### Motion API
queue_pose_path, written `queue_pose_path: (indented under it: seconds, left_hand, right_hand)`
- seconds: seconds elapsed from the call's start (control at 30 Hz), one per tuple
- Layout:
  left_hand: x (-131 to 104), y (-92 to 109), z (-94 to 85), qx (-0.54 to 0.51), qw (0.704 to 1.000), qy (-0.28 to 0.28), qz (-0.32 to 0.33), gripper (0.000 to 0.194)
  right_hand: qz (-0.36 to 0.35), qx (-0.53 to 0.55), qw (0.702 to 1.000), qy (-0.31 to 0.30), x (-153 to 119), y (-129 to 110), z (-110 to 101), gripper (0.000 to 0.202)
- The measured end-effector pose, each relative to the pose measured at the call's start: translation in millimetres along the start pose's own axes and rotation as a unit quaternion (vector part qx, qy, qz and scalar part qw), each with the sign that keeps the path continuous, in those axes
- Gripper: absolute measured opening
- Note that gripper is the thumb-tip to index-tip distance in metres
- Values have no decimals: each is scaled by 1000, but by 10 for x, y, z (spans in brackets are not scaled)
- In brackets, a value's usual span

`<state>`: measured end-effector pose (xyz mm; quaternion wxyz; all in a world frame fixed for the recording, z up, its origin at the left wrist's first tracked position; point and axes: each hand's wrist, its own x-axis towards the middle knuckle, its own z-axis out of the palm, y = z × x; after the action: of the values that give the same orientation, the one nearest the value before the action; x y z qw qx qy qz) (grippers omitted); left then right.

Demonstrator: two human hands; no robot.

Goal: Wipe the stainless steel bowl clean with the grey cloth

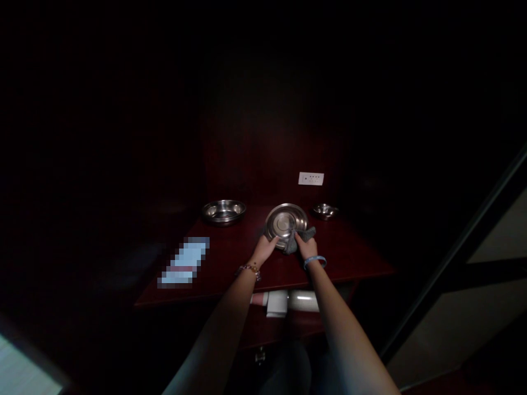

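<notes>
A round stainless steel bowl (284, 222) is held tilted above the dark red desk, its inside facing me. My left hand (264, 249) grips its lower left rim, thumb on the inner side and fingers hidden behind. At the lower right of the bowl, my right hand (306, 246) is closed on a grey cloth (291, 242), which is pressed against the bowl's inside near the rim. Part of the cloth sticks out to the right above the hand.
A larger steel bowl (223, 212) stands at the back left of the desk (234, 258), a smaller one (325, 212) at the back right. A blurred pale blue item (185, 263) lies front left. White and pink objects (277, 303) sit on a shelf below. A socket panel (311, 179) is on the wall.
</notes>
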<state>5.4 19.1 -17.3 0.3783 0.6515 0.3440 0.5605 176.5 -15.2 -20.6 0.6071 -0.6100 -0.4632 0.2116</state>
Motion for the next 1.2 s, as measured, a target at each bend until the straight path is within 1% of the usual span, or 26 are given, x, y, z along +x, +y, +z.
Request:
queue_pose_path:
  seconds: [0.1,0.2,0.33,0.43,0.53,0.6,0.73,0.87,0.93,1.0,1.1,1.17,1.2]
  left_hand:
    - [13,16,-14,6,999,18,-37,25]
    - [36,4,-20,3,998,23,-54,21]
    - [58,-21,-18,-13,995,57,-78,18]
    - [53,-20,-14,-38,991,82,-98,20]
    - [46,-17,-14,-54,988,80,-120,20]
    - [51,-23,-18,-46,990,79,-112,18]
    - [74,-52,-25,-20,994,77,-70,18]
    - [57,-57,-14,-1,997,65,-32,30]
    - [30,-32,-7,10,999,46,-13,35]
    - [2,2,-2,26,1000,17,3,36]
    - [-19,46,-2,50,999,-2,6,31]
    - [-21,60,-4,48,999,5,2,31]
    - [-20,63,-6,44,999,13,6,34]
  right_hand:
    - [-6,-15,1000,-7,-18,-32,2,32]
    - [-7,-16,1000,-7,-38,-72,-5,31]
    - [-14,-15,1000,19,-61,-130,-9,35]
    - [-35,13,998,47,-71,-159,-2,36]
    - [-61,54,995,52,-68,-159,8,36]
    - [-68,72,994,50,-62,-145,12,37]
    - [-65,87,993,48,-46,-116,13,38]
    - [-36,88,993,68,-36,-93,7,41]
    - [-19,86,993,77,-32,-83,3,44]
    - [-9,78,994,77,-31,-78,0,46]
    - [-13,71,995,70,-31,-76,2,46]
    - [-21,72,995,61,-30,-73,5,45]
    - [-22,72,996,57,-29,-70,6,45]
